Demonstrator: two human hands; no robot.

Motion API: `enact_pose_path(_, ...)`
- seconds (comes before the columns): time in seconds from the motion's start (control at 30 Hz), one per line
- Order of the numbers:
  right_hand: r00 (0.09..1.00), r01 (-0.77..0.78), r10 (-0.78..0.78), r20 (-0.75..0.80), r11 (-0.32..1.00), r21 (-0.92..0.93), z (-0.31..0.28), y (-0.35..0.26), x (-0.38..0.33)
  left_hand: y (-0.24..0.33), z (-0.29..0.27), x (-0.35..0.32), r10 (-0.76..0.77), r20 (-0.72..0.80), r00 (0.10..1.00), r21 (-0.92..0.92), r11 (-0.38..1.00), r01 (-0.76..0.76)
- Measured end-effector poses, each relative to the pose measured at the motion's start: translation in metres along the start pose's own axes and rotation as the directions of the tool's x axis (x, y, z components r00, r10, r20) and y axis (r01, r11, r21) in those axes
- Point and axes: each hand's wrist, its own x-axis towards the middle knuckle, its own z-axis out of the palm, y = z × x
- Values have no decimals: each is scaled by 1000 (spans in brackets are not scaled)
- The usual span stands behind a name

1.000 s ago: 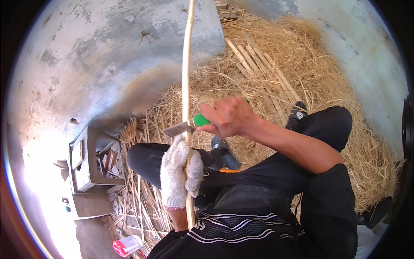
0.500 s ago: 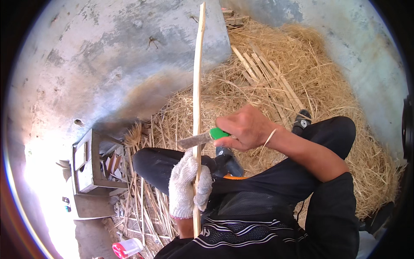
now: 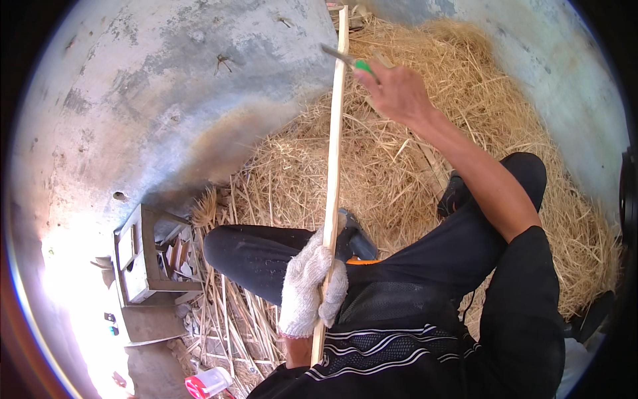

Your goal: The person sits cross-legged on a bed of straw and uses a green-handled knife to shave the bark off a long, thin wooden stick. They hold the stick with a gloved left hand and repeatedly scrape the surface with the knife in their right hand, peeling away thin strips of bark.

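Observation:
A long pale strip of wood (image 3: pixel 335 153) stands out in front of me, its lower end close to my body. My left hand (image 3: pixel 311 289), in a white knitted glove, is wrapped round the strip near that lower end. My bare right hand (image 3: pixel 397 92) is closed on the green handle of a knife (image 3: pixel 340 54). The blade lies across the strip near its far end; whether it touches the wood I cannot tell. Fingers of the right hand partly hide the handle.
Straw-like shavings (image 3: pixel 399 166) cover the floor ahead and to the right. At left stand a wooden stool-like frame (image 3: pixel 143 259) and loose thin sticks (image 3: pixel 229 319). A clear jar with a red lid (image 3: pixel 208 382) lies at lower left. A worn wall (image 3: pixel 159 100) rises on the left.
My right hand has carried the knife from just above the glove up to the strip's far end. The strip and my left hand have shifted slightly right in the view.

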Motion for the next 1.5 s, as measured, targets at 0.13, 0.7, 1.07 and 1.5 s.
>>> enact_pose_path(0.13,1000,9,-6,-13,966,260,-17,-16,-14,15,-5,7,52,-23,998,-149,987,-55)
enact_pose_path(0.7,890,363,-435,135,857,366,-24,-102,-55,13,-7,9,74,-61,995,-154,985,-83)
enact_pose_path(1.07,976,144,-181,117,953,268,-2,-67,-32,2,-4,5,42,-56,998,-117,992,-48)
enact_pose_path(1.5,887,376,-444,124,852,364,-12,-93,-57,6,-9,5,122,-108,987,-142,980,-137)
